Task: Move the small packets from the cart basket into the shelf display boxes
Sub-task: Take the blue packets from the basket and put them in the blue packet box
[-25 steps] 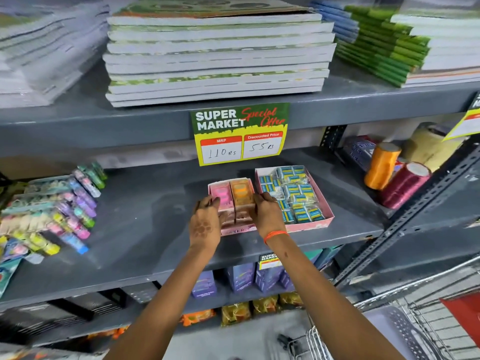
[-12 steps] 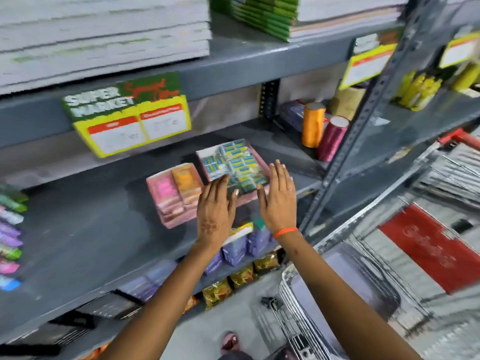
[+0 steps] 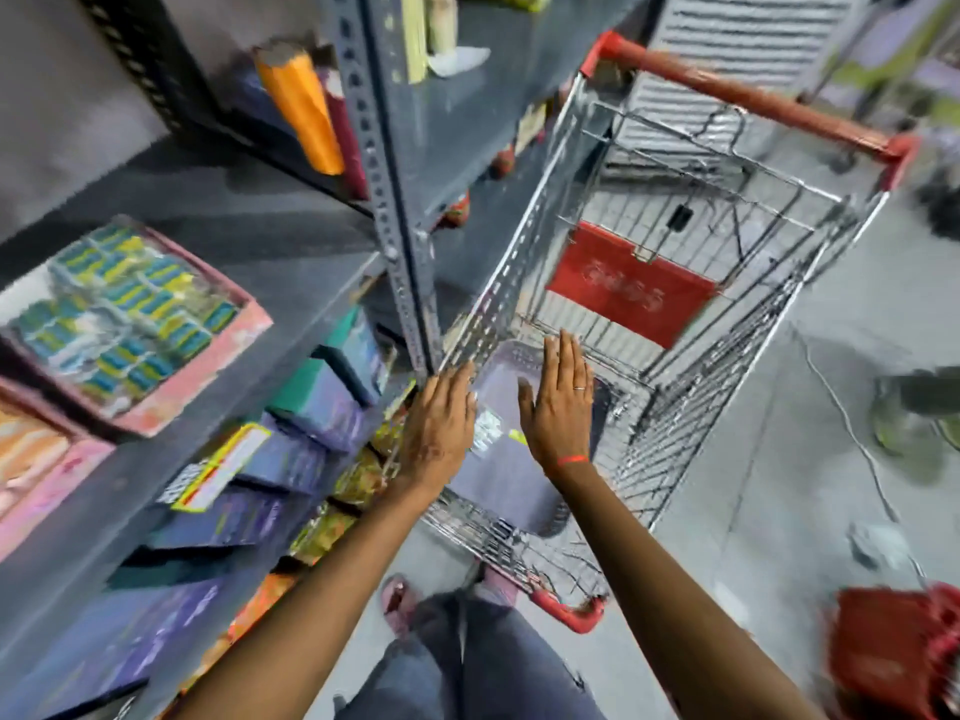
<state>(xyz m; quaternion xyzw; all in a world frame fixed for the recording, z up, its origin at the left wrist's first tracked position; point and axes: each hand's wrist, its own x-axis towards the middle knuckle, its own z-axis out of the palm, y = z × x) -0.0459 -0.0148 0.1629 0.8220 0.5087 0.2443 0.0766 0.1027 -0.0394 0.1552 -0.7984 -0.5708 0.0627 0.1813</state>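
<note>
Grey metal shelving [image 3: 291, 283] is seen at left, with a display box [image 3: 171, 376] of blue packets [image 3: 119, 304] on it. Both the left hand [image 3: 436, 428] and right hand [image 3: 561, 402] are held flat, fingers extended, empty, over the cart basket [image 3: 498, 475], where a few small packets [image 3: 488, 431] are glimpsed between them.

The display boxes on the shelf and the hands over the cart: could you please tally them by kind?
Display boxes: 2, one with blue-green packets, one with pink-orange packets
Hands: 2, left and right, both open and empty
Cart: 1
Total: 5
</note>
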